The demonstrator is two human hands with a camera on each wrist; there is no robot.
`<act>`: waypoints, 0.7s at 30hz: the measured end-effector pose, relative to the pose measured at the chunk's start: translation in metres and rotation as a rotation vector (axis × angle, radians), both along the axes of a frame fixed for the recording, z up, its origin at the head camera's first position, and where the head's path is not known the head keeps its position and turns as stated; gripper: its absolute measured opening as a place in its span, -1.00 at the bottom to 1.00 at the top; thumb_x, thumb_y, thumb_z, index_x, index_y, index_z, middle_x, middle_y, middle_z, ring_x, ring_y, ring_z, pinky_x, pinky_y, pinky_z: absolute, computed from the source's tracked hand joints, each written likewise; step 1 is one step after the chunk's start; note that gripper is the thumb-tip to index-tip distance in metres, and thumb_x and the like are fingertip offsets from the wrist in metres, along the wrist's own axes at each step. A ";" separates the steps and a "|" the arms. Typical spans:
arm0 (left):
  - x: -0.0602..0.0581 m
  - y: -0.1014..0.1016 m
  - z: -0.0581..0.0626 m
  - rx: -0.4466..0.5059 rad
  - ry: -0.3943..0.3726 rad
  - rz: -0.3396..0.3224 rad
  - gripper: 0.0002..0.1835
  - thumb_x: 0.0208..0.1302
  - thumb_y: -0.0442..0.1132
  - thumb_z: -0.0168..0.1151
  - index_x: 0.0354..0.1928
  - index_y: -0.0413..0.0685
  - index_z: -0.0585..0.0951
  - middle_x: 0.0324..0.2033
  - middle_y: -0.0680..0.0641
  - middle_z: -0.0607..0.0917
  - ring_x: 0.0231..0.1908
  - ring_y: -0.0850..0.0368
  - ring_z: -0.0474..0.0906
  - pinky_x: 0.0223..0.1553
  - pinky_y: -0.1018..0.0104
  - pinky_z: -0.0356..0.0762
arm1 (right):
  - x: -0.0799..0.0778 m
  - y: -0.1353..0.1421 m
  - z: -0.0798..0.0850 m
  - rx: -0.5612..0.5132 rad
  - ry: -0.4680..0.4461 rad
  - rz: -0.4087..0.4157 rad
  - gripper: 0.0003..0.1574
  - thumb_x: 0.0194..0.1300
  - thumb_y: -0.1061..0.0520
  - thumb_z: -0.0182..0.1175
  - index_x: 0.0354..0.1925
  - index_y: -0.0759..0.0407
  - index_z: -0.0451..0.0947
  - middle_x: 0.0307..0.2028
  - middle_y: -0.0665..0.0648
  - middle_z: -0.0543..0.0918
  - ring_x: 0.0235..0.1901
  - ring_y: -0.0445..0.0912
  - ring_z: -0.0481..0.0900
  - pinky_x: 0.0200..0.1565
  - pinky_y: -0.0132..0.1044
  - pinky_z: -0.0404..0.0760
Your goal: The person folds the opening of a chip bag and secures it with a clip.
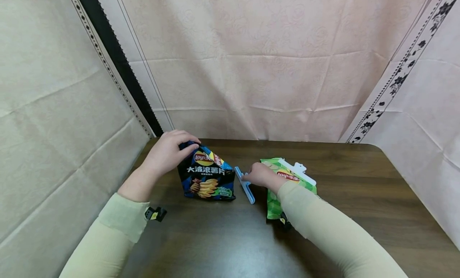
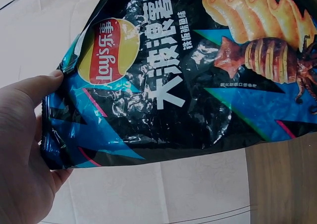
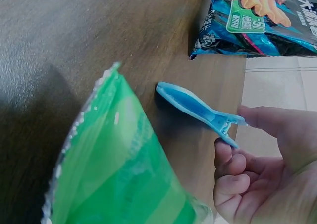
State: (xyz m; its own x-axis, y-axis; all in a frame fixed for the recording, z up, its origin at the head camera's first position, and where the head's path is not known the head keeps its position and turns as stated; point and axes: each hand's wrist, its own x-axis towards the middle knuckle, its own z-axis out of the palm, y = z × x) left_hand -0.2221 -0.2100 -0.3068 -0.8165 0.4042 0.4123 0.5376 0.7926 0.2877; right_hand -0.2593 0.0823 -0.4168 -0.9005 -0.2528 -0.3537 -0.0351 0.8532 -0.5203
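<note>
A black and blue bag of Lay's chips (image 1: 210, 176) stands on the brown table. My left hand (image 1: 167, 154) grips its upper left corner, thumb in front, as the left wrist view shows close up. Just right of that bag, my right hand (image 1: 261, 175) pinches the handle tabs of a light blue bag clip (image 3: 193, 105) between thumb and curled fingers. The clip's long jaws point away from the hand and look closed. Partly under my right forearm is a green Lay's bag (image 1: 274, 202), with a white clip (image 1: 297, 170) across its top edge.
The table (image 1: 201, 238) has a dark wood surface. Pale cloth hangings (image 1: 251, 70) rise behind it and on both sides. A dark gap (image 1: 122, 62) shows between hangings at the left. Small black wrist cameras (image 1: 155, 214) sit at my cuffs.
</note>
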 end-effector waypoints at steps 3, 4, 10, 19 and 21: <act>0.000 0.000 0.000 -0.002 0.006 -0.003 -0.80 0.39 -0.06 0.27 -0.05 0.11 0.73 -0.08 0.05 0.72 0.07 0.00 0.54 0.28 -0.11 0.21 | 0.001 0.001 0.000 0.004 0.005 0.002 -0.59 0.35 -0.14 0.25 -0.26 0.20 0.64 -0.45 0.10 0.60 -0.44 -0.05 0.52 -0.40 -0.24 0.48; 0.000 0.000 0.000 -0.003 0.006 -0.003 -0.80 0.39 -0.06 0.27 -0.05 0.11 0.73 -0.08 0.05 0.72 0.07 0.00 0.54 0.28 -0.11 0.21 | 0.000 0.002 -0.001 0.002 0.004 0.001 -0.59 0.36 -0.14 0.24 -0.24 0.21 0.64 -0.43 0.11 0.60 -0.43 -0.04 0.53 -0.40 -0.23 0.48; 0.000 0.000 0.001 -0.001 0.000 0.002 -0.81 0.39 -0.06 0.26 -0.05 0.12 0.73 -0.09 0.05 0.72 0.07 0.00 0.54 0.27 -0.12 0.22 | 0.000 0.002 0.001 -0.009 0.017 -0.004 -0.53 0.40 -0.14 0.19 -0.08 0.25 0.63 -0.35 0.13 0.60 -0.37 -0.01 0.54 -0.37 -0.22 0.50; 0.000 -0.001 -0.001 0.010 0.011 0.000 -0.82 0.38 -0.07 0.28 -0.06 0.13 0.74 -0.10 0.06 0.73 0.06 0.02 0.54 0.25 -0.15 0.19 | 0.006 0.004 0.010 -0.075 0.088 -0.043 -0.52 0.45 -0.18 0.14 -0.08 0.22 0.61 -0.34 0.13 0.59 -0.34 -0.01 0.52 -0.37 -0.24 0.51; 0.000 -0.001 -0.001 0.011 0.009 -0.001 -0.81 0.38 -0.07 0.27 -0.06 0.13 0.74 -0.10 0.07 0.73 0.07 0.02 0.54 0.25 -0.14 0.19 | 0.010 0.005 0.015 -0.112 0.125 -0.065 -0.52 0.45 -0.18 0.14 -0.06 0.21 0.59 -0.32 0.12 0.59 -0.34 -0.02 0.51 -0.37 -0.24 0.51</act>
State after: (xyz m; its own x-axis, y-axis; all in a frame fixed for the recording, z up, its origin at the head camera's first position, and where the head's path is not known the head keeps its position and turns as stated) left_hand -0.2225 -0.2111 -0.3079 -0.8123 0.4001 0.4244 0.5410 0.7888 0.2918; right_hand -0.2498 0.0874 -0.4023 -0.9515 -0.2241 -0.2108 -0.0523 0.7929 -0.6072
